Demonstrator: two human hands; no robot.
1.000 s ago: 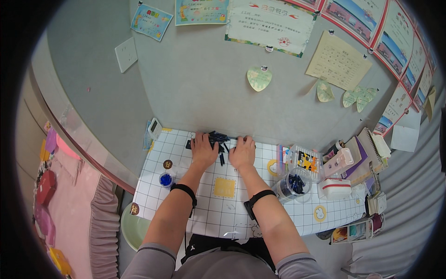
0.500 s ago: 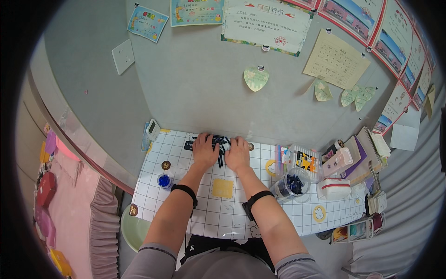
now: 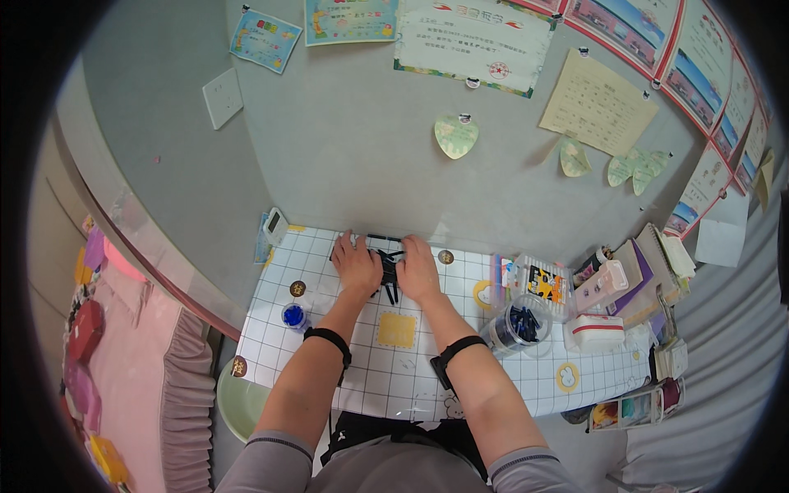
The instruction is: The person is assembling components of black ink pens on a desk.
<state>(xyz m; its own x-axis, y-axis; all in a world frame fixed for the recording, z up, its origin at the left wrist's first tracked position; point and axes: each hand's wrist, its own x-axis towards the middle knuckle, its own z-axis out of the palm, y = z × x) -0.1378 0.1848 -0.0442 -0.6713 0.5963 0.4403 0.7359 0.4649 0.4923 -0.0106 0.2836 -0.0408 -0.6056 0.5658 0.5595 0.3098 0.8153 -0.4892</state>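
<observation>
Several short black pen-like sticks (image 3: 389, 279) lie in a loose pile on the white grid-patterned tabletop (image 3: 362, 386), between my two hands. My left hand (image 3: 355, 266) rests on the left side of the pile, palm down, fingers stretched toward the wall. On the pile's right side my right hand (image 3: 417, 271) lies with its fingers extended and its inner edge against the sticks. Neither hand grips anything. Another dark stick (image 3: 385, 237) lies at the table's far edge, beyond the pile. Part of the pile is hidden under my fingers.
A small tub of blue pieces (image 3: 294, 315) stands to the left. At the right are a clear jar (image 3: 503, 335) of dark sticks, a clear plastic box (image 3: 538, 279), a white pouch (image 3: 597, 332) and upright books (image 3: 649, 271). The wall (image 3: 345, 148) borders the table's far side.
Both hands have drawn slightly toward me and inward. The black sticks are bunched closer together between them, and the stick at the far edge now shows plainly.
</observation>
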